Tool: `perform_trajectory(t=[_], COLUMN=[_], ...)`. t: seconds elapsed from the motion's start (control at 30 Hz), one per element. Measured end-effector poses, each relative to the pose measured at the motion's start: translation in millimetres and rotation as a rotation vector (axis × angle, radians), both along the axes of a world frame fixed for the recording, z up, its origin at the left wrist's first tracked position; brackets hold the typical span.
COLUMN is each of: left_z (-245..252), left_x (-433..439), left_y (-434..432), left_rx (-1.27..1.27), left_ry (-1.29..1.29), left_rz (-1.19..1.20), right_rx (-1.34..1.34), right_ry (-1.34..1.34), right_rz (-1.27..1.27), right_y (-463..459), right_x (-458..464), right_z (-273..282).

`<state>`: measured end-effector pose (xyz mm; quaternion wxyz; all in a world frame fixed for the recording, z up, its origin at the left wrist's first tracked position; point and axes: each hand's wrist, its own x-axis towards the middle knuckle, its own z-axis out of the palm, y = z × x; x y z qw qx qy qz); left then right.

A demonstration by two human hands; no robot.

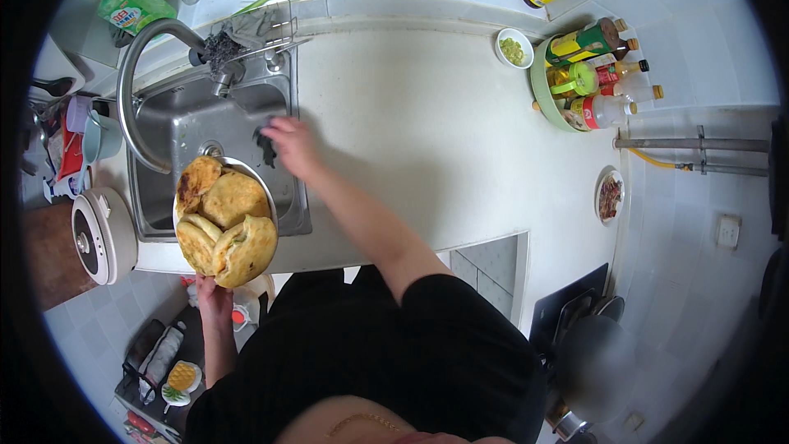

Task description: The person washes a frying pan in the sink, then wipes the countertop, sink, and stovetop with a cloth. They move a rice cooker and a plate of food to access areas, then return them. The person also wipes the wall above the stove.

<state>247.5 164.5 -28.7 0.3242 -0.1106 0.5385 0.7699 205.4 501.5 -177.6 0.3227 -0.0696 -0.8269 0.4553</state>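
My left hand (212, 287) grips the near rim of a white plate (271, 188), which it holds over the front edge of the sink. Several browned, stuffed flatbreads (234, 198) are piled on the plate, and one at the front shows a split with filling. My right hand (294, 145) reaches over the right side of the stainless steel sink (179, 111). At its fingertips is a limp dark scrap (266, 151), perhaps cloth or plastic; whether the fingers grip it is unclear.
A curved faucet (126, 92) arches over the sink's left side. Left of the sink stands a pale lidded appliance (105, 235). On the white counter (394, 111) are a small bowl of chopped greens (513, 49), a green bottle basket (542, 89) and a small dish (610, 197).
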Motion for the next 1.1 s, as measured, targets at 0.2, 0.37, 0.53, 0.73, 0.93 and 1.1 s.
perform_trajectory(t=[0.2,0.37,0.53,0.73,0.93,1.1], left_z=[-1,1,5,-1,-27,-39], left_x=[-7,-13,-23,-61,-86,-86], left_y=[-6,-5,6,11,13,24], left_rx=[-0.005,0.022,0.033,0.098,0.250,0.329], left_ry=[-0.012,-0.017,-0.003,0.006,-0.087,-0.145], left_rz=[-0.020,-0.075,-0.160,-0.349,-0.466,-0.491], right_rx=[0.208,0.344,-0.178,-0.475,0.055,0.461], right_ry=[-0.219,-0.375,-0.098,-0.059,-0.294,-0.650], right_rz=[-0.962,-1.185,-0.325,0.052,-1.154,-1.131], right_y=[199,222,5,-67,55,80], right_x=[215,190,27,75,294,305], right_z=[15,-20,-21,18,58,36])
